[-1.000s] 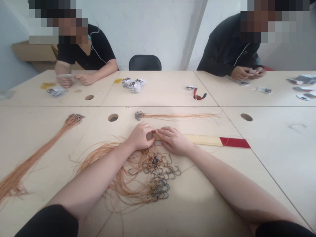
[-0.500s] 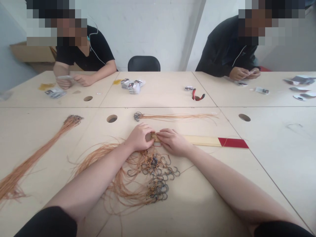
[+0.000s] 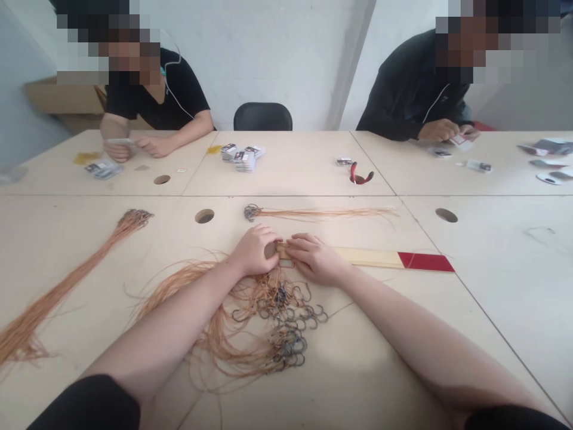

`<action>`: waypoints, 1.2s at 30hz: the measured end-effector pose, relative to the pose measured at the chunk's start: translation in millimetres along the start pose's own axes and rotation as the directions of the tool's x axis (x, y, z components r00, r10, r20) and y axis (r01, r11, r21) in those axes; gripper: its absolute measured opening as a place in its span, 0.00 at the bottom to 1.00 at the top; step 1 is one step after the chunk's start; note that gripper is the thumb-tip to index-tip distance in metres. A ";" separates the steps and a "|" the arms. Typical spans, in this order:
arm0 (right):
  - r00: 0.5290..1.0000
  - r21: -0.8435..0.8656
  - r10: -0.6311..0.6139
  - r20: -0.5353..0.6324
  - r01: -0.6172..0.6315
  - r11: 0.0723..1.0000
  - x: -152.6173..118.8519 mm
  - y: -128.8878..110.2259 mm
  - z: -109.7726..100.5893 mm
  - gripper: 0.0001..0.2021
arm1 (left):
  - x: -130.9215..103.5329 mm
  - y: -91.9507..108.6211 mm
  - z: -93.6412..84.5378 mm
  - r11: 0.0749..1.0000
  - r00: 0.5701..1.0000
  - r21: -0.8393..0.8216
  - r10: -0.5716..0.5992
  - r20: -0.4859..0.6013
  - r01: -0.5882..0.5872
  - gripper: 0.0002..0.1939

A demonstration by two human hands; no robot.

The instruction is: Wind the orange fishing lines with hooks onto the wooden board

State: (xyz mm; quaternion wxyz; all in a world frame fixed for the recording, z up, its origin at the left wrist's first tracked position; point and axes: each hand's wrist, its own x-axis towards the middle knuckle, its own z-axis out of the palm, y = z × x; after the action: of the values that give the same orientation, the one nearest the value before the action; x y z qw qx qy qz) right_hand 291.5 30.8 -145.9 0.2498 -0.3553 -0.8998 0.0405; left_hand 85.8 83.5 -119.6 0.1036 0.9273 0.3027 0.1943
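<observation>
Between my two hands is the left end of a long, flat cream strip with a red right end. My left hand curls in a C, thumb and fingertips closed at that end. My right hand lies over the strip just right of it, fingers bent and pressed together on it. Anything small between the fingertips is hidden. Right below my hands lies a loose pile of dark fishing hooks tied to orange lines, which fan out left, partly under my left forearm.
A bundle of orange-lined hooks lies at left, and a smaller bundle beyond my hands. Red-handled pliers sit in a table hole. Small packets are stacked farther back. Two co-workers sit opposite, handling small packets or cards.
My hands stay almost in place at the strip's end, with slight finger movement. The view shifts a little. The right co-worker's hands now show a white card with a red edge.
</observation>
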 end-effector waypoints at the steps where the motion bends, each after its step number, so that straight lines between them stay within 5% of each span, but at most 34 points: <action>1: 1.000 0.000 0.001 0.000 -0.001 1.000 0.0 0.1 0.0 0.14 | 0.0 0.0 -0.3 1.000 1.000 0.001 0.000 0.002 0.000 0.15; 15: 0.998 -0.018 0.017 0.056 -0.016 1.000 1.3 0.6 1.3 0.16 | -0.8 -1.6 0.2 1.000 1.000 -0.010 0.005 -0.014 -0.005 0.15; 23: 0.999 0.006 -0.019 -0.030 0.019 1.000 1.4 0.7 -1.0 0.19 | -1.4 0.8 -0.8 1.000 0.999 -0.005 0.008 -0.033 -0.008 0.15; 31: 0.992 0.040 0.002 -0.126 0.003 0.999 0.7 2.4 -2.1 0.20 | -1.2 1.3 -0.6 1.000 0.977 -0.014 -0.002 -0.212 -0.001 0.14; 36: 0.991 0.033 0.017 -0.136 -0.012 0.999 0.7 3.2 -1.4 0.19 | 0.0 -2.6 2.5 0.999 0.980 -0.014 0.027 -0.196 -0.031 0.10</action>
State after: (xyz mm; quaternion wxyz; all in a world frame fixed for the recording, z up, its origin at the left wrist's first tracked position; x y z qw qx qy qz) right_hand 293.7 33.5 -145.2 0.3159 -0.3598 -0.8773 0.0324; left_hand 85.4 85.4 -122.7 0.0784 0.9071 0.2962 0.2885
